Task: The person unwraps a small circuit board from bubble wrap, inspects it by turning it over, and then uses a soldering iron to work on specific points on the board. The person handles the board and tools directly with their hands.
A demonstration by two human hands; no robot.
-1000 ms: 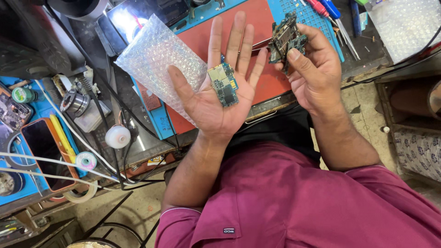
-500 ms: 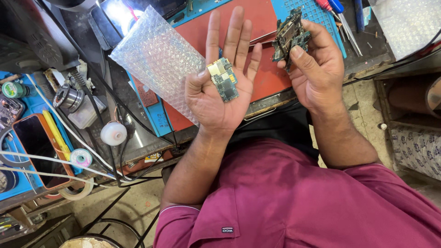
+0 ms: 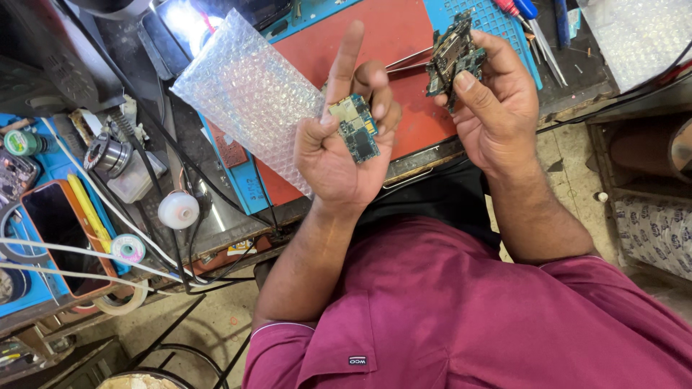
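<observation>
Now each of the hands holds a circuit board: left hand (image 3: 339, 155) the small board (image 3: 355, 128), right hand (image 3: 497, 108) the larger board (image 3: 450, 54).

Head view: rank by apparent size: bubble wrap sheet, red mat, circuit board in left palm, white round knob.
1. red mat, partly hidden by the hands
2. bubble wrap sheet
3. circuit board in the left hand, nearer the camera
4. white round knob, close to the board; unsure

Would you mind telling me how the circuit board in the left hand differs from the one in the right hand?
The left board lies flat on the left hand, face up; the right board stands nearly edge-on, pinched by the right hand. The left board looks smaller and neatly rectangular, with a pale metal cover; the right board looks longer, darker and more irregular. Both are small green electronics boards held above the red mat.
</observation>
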